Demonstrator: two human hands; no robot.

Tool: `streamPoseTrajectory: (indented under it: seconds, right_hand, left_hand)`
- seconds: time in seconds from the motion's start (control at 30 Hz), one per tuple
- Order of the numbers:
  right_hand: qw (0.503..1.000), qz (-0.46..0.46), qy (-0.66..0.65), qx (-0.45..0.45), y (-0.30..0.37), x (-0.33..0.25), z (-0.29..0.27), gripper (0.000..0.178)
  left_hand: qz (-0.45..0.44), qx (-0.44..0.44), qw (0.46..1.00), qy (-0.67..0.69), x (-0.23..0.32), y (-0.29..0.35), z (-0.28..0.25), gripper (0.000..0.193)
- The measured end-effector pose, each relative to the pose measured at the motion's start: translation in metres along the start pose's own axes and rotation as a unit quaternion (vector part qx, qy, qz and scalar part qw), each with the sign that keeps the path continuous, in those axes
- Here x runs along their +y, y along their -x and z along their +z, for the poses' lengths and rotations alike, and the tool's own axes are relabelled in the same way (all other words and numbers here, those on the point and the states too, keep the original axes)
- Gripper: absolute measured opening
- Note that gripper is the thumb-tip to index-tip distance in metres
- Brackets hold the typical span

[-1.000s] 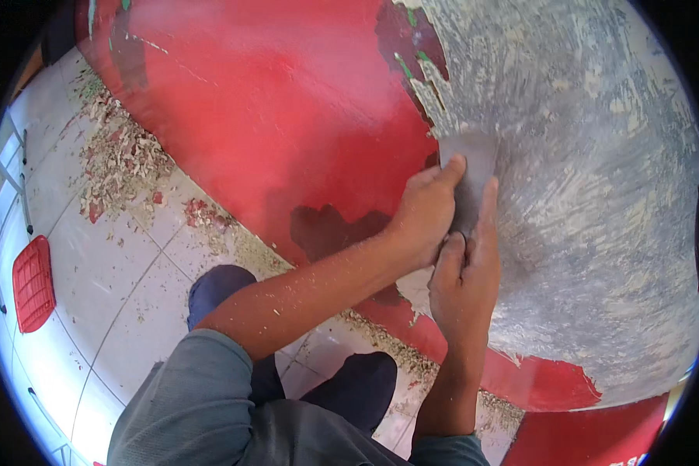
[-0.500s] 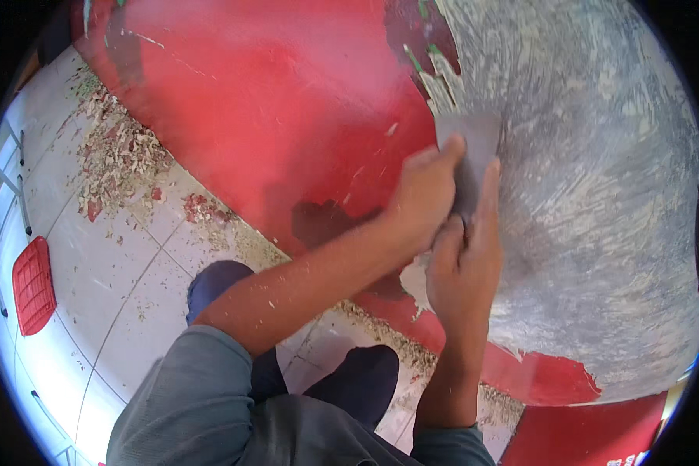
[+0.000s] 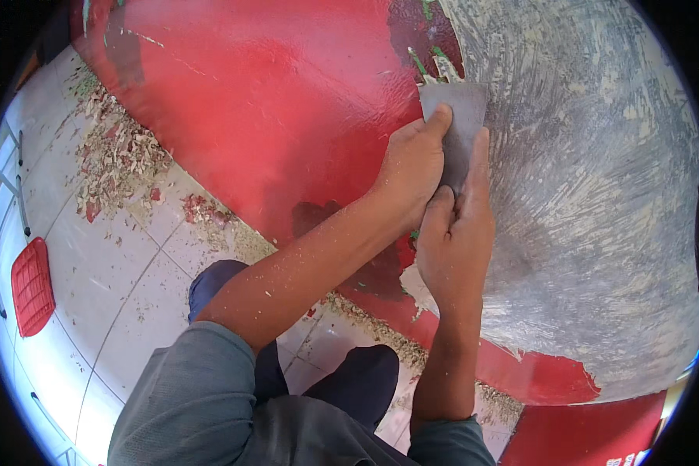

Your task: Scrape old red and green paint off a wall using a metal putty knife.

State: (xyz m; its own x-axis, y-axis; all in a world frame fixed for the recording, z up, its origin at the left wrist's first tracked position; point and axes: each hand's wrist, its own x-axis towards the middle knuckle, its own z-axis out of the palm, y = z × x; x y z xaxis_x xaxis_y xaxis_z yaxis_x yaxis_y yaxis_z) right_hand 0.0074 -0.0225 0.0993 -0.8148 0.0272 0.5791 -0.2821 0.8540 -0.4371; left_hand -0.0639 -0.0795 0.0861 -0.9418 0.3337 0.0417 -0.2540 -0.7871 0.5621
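A grey flat metal scraper lies with its wide front edge against a large curved surface. My left hand is closed on its left side, thumb laid along the blade. Lower down, my right hand is wrapped round the scraper's near end, with the index finger stretched along the right edge; the handle is hidden by the hands. Red paint covers the surface to the left, while bare grey with pale streaks shows to the right. Ragged cream and green strips stand just beyond the scraper's edge.
Pale floor tiles lie to the left, strewn with a heap of cream and red paint flakes. A red plastic chair seat or back with metal legs stands at far left. My knees are close to the curved surface's lower edge.
Both hands have moved the scraper up and slightly left, toward the ragged strips at the paint's edge. The scraper looks sharper now than before.
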Motion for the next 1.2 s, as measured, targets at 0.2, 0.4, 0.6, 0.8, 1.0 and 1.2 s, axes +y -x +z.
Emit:
streamPoseTrajectory:
  seconds: [0.2, 0.4, 0.6, 0.8, 1.0, 1.2]
  right_hand:
    - [0.999, 0.003, -0.034, 0.037, 0.003, 0.001, 0.008, 0.062]
    - [0.993, -0.092, -0.006, 0.078, 0.006, 0.004, 0.013, 0.062]
    - [0.997, -0.062, -0.037, 0.024, -0.011, -0.003, 0.018, 0.062]
    - [0.999, -0.039, 0.014, 0.029, -0.022, -0.016, 0.023, 0.062]
    - [0.996, -0.044, -0.05, 0.057, 0.0, -0.015, 0.025, 0.061]
    - [0.994, -0.039, -0.065, 0.073, 0.016, 0.016, 0.019, 0.061]
  left_hand:
    - [0.045, 0.032, 0.988, -0.142, -0.003, -0.003, -0.001, 0.04]
    - [0.016, 0.012, 1.0, -0.02, 0.005, -0.001, -0.002, 0.04]
    - [0.044, 0.039, 0.996, -0.066, 0.027, -0.001, -0.004, 0.044]
    - [0.135, 0.056, 0.969, -0.198, 0.031, -0.028, -0.017, 0.041]
    - [0.033, 0.001, 0.994, -0.104, 0.026, -0.014, -0.019, 0.039]
    - [0.11, -0.036, 0.976, -0.184, -0.001, -0.003, -0.011, 0.036]
